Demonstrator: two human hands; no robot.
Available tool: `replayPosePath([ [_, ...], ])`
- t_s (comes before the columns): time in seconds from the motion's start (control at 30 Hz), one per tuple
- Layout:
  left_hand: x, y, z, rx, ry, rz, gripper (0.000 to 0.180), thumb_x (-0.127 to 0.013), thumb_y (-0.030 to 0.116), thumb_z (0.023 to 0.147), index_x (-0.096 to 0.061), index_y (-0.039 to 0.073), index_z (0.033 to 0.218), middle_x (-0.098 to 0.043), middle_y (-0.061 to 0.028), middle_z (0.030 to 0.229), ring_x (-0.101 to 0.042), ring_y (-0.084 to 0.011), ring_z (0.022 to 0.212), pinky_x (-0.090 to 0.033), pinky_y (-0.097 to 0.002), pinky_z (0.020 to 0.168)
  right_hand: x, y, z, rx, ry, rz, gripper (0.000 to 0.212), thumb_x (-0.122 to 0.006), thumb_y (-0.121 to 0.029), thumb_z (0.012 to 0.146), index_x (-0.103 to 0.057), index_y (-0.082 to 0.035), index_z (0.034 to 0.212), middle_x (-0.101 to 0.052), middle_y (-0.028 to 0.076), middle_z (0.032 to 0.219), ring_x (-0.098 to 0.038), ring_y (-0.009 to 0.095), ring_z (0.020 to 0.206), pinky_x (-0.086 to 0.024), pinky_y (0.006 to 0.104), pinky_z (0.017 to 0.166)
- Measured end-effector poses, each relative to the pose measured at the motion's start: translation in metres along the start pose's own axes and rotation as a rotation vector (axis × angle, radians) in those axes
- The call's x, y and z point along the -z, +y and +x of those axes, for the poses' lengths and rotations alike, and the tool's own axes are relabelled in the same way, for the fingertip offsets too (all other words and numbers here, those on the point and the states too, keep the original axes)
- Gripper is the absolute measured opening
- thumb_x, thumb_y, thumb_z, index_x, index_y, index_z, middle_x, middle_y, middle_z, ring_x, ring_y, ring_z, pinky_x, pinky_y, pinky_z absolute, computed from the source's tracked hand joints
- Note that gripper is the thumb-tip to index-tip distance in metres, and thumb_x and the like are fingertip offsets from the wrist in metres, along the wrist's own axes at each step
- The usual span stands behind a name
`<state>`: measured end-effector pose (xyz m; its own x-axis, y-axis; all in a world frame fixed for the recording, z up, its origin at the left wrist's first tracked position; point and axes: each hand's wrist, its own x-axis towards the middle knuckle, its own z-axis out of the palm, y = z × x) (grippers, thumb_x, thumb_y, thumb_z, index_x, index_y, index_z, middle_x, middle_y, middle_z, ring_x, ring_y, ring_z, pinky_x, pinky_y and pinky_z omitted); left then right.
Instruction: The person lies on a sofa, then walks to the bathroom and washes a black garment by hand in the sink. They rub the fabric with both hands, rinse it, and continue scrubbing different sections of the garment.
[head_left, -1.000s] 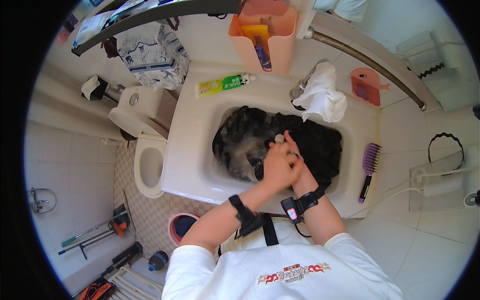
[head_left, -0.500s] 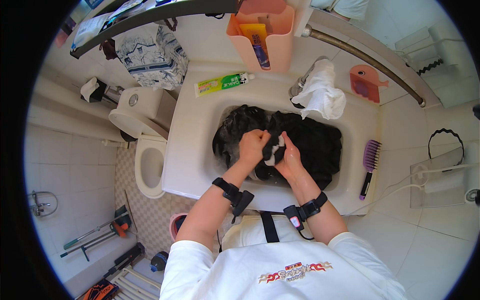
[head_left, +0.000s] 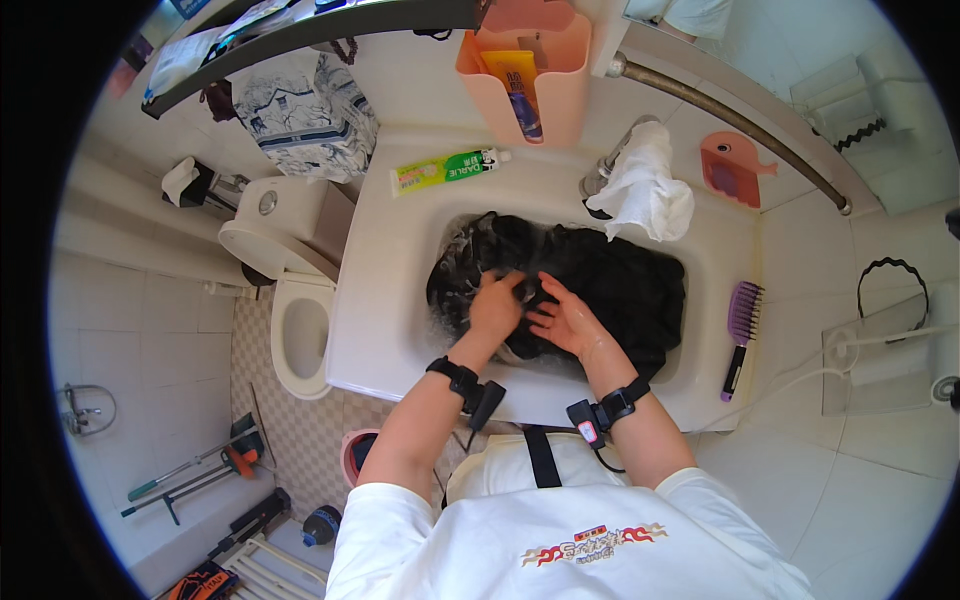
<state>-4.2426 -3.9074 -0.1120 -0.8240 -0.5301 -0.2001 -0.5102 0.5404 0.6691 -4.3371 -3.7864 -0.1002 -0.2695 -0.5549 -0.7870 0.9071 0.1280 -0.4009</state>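
Note:
Black wet clothing (head_left: 628, 292) lies bunched in the water of a white sink (head_left: 400, 300), with some suds at its left side. My left hand (head_left: 496, 306) is down at the clothing, its fingers bent into a dark fold and slightly blurred. Just right of it, my right hand (head_left: 568, 318) is held over the cloth with its fingers spread, gripping nothing. Between the hands a small greyish-white patch shows on the dark cloth. Exactly how much cloth the left fingers hold is hidden.
A toothpaste tube (head_left: 450, 170) lies on the sink's back ledge. A white cloth (head_left: 645, 190) drapes over the faucet. A purple hairbrush (head_left: 741, 338) rests on the right rim, a pink holder (head_left: 530, 80) stands behind, and a toilet (head_left: 300, 335) is at left.
My hands have moved apart and the dark cloth with the white edge between them has dropped lower. The right hand has let go and spread its fingers; the left has shifted slightly left.

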Motion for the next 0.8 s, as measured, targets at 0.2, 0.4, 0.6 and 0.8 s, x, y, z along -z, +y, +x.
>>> replayPosePath([
  [0.2,0.032,0.105,-0.050,-0.350,0.248,-0.220,0.027,-0.063,0.017,0.074,-0.067,0.008,0.099,-0.059,-0.0113,0.094,-0.062,-0.0336,0.089,-0.051,-0.0414,0.074,-0.053,-0.022,-0.068,0.231,-0.367,0.239,0.036,-0.056,-0.049,0.093,-0.063,-0.016,0.107,-0.064,0.005,0.105,-0.063,0.023,0.097,-0.051,0.0397,0.088],
  [0.4,0.017,0.067,0.006,0.040,0.306,-0.311,0.023,-0.065,0.023,0.076,-0.067,0.004,0.090,-0.061,-0.0149,0.085,-0.063,-0.0347,0.083,-0.050,-0.0402,0.073,-0.023,-0.004,0.013,0.211,-0.074,0.267,0.022,-0.058,-0.035,0.095,-0.060,-0.015,0.100,-0.063,0.005,0.096,-0.062,0.021,0.088,-0.052,0.0375,0.078],
  [0.6,-0.008,0.067,-0.001,0.029,0.349,-0.312,0.022,-0.065,0.024,0.081,-0.066,0.002,0.081,-0.062,-0.0192,0.084,-0.062,-0.0374,0.083,-0.048,-0.0437,0.075,0.006,-0.004,0.023,0.212,-0.137,0.305,0.028,-0.054,-0.040,0.096,-0.057,-0.013,0.091,-0.061,0.003,0.079,-0.061,0.017,0.077,-0.051,0.0349,0.070],
  [0.8,0.002,0.044,0.005,-0.172,0.428,-0.312,0.019,-0.064,0.015,0.086,-0.063,-0.001,0.075,-0.059,-0.0192,0.073,-0.059,-0.0367,0.069,-0.046,-0.0416,0.063,-0.018,-0.006,-0.013,0.210,-0.093,0.021,0.027,-0.058,-0.038,0.094,-0.059,-0.012,0.099,-0.060,0.002,0.097,-0.056,0.014,0.090,-0.047,0.0334,0.075],
])
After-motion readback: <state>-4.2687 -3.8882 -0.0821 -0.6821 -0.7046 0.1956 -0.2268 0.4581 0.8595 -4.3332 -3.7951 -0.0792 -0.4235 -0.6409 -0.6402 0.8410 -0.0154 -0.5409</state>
